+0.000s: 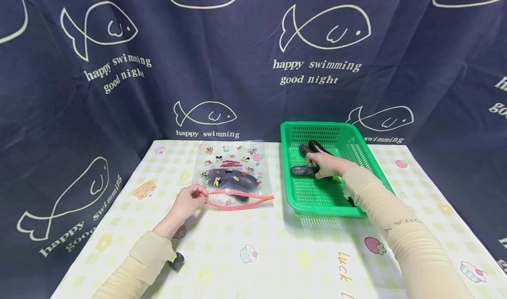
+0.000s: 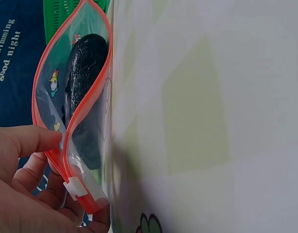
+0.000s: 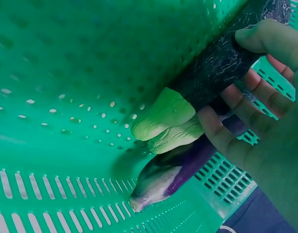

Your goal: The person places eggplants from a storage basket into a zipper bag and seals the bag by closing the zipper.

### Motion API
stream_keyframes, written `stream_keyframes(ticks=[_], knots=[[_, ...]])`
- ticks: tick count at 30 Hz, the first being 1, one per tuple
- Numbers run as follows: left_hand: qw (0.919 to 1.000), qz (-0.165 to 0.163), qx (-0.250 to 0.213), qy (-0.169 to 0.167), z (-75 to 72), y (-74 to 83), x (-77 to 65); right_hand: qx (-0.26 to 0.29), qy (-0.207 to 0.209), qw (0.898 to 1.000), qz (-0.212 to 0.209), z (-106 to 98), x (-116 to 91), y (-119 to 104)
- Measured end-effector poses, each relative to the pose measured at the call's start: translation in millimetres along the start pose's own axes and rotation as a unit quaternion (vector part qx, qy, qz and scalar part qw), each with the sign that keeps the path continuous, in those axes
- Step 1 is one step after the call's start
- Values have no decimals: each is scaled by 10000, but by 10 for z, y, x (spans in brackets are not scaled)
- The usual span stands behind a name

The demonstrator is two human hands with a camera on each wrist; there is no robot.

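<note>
My left hand (image 1: 191, 200) pinches the left end of the red zip edge of a clear printed zip bag (image 1: 202, 158). Beside those fingers is a white slider (image 2: 75, 188), and the bag's mouth gapes. Inside lie dark long vegetables, one a wrinkled dark vegetable (image 2: 88, 65) seen through the opening. In the green basket (image 1: 295, 202), my right hand (image 1: 329, 164) grips a dark wrinkled cucumber-shaped vegetable (image 3: 212, 73) with a light green end, thumb on top and fingers underneath. A second light green end (image 3: 175, 138) and a purple eggplant (image 3: 175, 172) lie below it.
The basket stands at the table's back right, its slotted walls rising around my right hand. A checked, printed cloth (image 1: 222, 246) covers the table. Behind hangs a navy curtain (image 1: 253, 39) with fish drawings. A small black object (image 1: 177, 261) sits at my left wrist.
</note>
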State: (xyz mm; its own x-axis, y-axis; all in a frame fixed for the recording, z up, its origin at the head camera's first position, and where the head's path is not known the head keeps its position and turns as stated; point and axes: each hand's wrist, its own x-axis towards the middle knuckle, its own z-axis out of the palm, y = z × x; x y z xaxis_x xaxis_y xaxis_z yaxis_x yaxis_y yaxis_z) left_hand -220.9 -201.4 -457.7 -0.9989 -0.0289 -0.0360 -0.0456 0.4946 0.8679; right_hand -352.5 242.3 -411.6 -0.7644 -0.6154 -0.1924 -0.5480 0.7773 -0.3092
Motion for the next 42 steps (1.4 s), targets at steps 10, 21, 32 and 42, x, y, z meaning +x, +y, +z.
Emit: stream_keyframes(ticks=[10, 21, 32, 42], knots=[[10000, -36, -24, -10, -6, 1, -16, 64, -352, 9994, 33, 6, 19, 3], [10000, 1, -70, 5, -8, -4, -6, 35, -412, 9991, -21, -7, 18, -13], [10000, 4, -32, -7, -6, 3, -6, 30, -514, 9987, 65, -10, 3, -46], [10000, 28, -30, 8, -9, -17, 5, 70, -587, 9981, 169, -72, -22, -98]])
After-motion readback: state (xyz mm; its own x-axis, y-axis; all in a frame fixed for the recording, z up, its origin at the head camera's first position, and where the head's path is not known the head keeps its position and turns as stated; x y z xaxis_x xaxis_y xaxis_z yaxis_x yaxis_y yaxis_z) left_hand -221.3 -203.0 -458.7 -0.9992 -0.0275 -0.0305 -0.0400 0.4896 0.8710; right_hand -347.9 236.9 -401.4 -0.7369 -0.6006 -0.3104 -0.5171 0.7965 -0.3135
